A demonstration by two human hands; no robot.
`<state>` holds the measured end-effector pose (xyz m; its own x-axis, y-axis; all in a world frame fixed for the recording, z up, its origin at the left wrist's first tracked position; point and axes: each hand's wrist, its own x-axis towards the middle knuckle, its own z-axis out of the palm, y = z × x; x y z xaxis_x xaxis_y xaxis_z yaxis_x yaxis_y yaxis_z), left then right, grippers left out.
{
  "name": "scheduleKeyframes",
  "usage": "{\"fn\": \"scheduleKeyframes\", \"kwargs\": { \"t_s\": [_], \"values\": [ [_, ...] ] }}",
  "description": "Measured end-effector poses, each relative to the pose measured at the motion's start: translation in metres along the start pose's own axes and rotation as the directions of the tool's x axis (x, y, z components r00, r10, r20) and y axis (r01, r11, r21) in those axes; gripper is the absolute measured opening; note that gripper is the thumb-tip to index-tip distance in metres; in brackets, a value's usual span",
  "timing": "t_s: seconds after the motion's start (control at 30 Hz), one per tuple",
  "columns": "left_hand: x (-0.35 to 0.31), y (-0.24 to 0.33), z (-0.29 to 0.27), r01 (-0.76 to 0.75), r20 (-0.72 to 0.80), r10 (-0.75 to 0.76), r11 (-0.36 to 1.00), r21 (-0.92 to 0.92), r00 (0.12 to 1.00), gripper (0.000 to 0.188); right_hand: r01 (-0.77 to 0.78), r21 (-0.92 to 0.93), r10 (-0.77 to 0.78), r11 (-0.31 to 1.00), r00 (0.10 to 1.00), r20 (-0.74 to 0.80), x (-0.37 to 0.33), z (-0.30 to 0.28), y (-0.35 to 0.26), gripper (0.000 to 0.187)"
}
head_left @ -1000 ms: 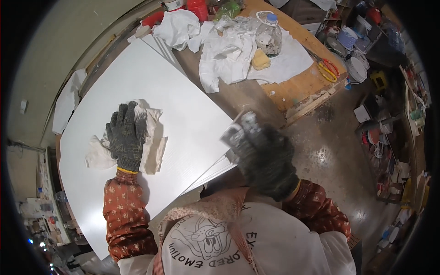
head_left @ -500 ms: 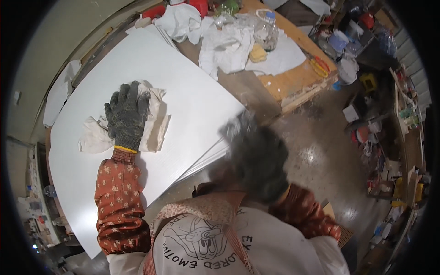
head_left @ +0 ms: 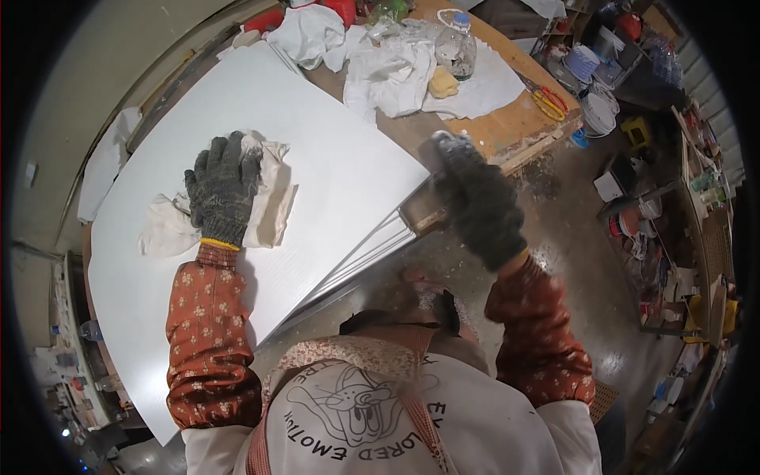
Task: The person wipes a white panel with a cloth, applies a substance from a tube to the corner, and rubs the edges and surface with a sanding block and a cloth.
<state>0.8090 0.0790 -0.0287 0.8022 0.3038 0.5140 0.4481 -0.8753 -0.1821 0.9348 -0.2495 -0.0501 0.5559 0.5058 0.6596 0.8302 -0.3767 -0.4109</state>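
My left hand [head_left: 223, 190], in a dark grey knitted glove with a yellow cuff edge, lies flat with its fingers stretched out. It rests on a crumpled cream-white cloth [head_left: 273, 186], which shows on both sides of the glove. Beneath is a large smooth white panel [head_left: 332, 150], the top one of a stack whose edges [head_left: 380, 241] show at the near right. Off the panel's right corner, above the floor, hovers my gloved right hand [head_left: 479, 206]. Motion smears its fingers; something whitish shows at the fingertips, and I cannot make out what it is.
Beyond the panel, a wooden table [head_left: 514, 138] bears crumpled white cloths [head_left: 388, 75], a clear jug with a blue cap [head_left: 457, 51], a yellow sponge [head_left: 443, 82] and red-and-yellow handled pliers [head_left: 548, 103]. Cluttered shelves and tubs [head_left: 598, 111] stand along the right. A wall borders the left.
My right hand has moved up and to the right, away from the panel stack's near edge. My left hand stays on the cloth, almost unmoved.
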Motion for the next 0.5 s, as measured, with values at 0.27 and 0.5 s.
{"fn": "scheduleKeyframes", "kwargs": {
  "t_s": [0.27,0.5],
  "values": [
    [-0.007,-0.013,0.010,0.017,0.040,-0.020,0.997,0.072,0.999,0.043,0.032,0.114,-0.041,0.993,0.996,0.074,-0.013,-0.005,-0.009,0.041],
    [-0.012,-0.006,0.008,-0.012,0.068,0.001,0.987,0.162,0.998,0.043,-0.099,0.112,0.087,0.989,0.990,0.109,-0.020,-0.013,0.011,0.036]
  ]
}}
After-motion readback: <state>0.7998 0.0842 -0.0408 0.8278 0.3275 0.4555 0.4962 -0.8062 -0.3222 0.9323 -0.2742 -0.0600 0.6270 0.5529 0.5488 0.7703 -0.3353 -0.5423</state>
